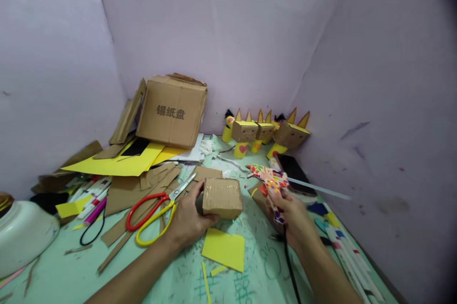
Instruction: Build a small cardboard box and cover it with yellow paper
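My left hand (191, 218) grips a small cardboard box (223, 194) at its left side, just above the green table. Glossy strips, like glue, show along the box's upper face. In my right hand (291, 211) is a flower-patterned hot glue gun (269, 180), its nozzle pointing left toward the box but apart from it. A pale glue stick (319, 188) juts out of the gun's back, and a black cord (291, 266) hangs below. Under the box lies a yellow paper piece (224, 249). Scissors (157, 213) with red and yellow handles rest left of my left hand.
Several yellow and cardboard animal figures (246, 132) stand by the back wall. A large cardboard box (172, 112) leans behind yellow sheets (117, 165) and cardboard scraps. Markers (352, 256) and a phone (294, 170) lie right; a white bowl (24, 235) stands left.
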Tool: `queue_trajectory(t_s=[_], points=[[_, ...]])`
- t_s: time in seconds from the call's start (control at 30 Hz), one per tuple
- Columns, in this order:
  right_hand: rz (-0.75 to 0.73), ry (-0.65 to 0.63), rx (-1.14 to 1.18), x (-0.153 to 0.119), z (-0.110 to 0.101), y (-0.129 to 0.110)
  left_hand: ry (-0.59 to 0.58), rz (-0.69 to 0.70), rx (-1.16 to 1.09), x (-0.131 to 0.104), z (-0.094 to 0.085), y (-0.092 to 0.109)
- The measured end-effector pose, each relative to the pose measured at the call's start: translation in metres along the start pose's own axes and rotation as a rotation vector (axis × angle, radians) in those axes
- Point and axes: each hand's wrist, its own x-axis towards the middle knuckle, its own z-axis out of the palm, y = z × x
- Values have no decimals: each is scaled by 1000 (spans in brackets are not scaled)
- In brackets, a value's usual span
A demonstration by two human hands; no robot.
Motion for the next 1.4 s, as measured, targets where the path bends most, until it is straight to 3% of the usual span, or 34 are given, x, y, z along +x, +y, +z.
queue_trajectory(t_s=[0.17, 0.3, 0.43, 0.47, 0.6, 0.73, 0.8, 0.9, 1.03, 1.13, 1.23, 1.4], points=[[10, -17, -190, 34, 8, 15, -14, 11, 42, 1, 3, 0], [-92, -3, -418, 35, 3, 12, -6, 14, 50, 2, 3, 1], [-210, 75, -641, 3, -3, -8, -3, 41, 94, 3, 4, -1], [-245, 78, -802, -8, -3, -12, -4, 51, 114, 2, 3, -2], [-179, -288, -1066, -49, 7, -9, -16, 78, 243, -5, -3, -6], [-192, -342, -1183, -68, 16, 13, 88, -65, 356, -25, -15, -1], [-207, -328, -1176, -69, 17, 21, 78, -85, 351, -35, -18, 6], [-209, -335, -1090, -65, 15, 27, -69, -76, 278, -44, -15, 17], [-45, -442, -681, -62, 11, 28, -213, -258, 147, -47, -10, 30], [39, -449, -423, -63, 9, 19, -272, -385, -8, -47, -16, 41], [32, -401, -324, -60, 9, -3, -264, -399, -164, -42, -26, 55], [-111, -261, -259, -34, 15, -44, -95, -337, -174, -9, -37, 83]])
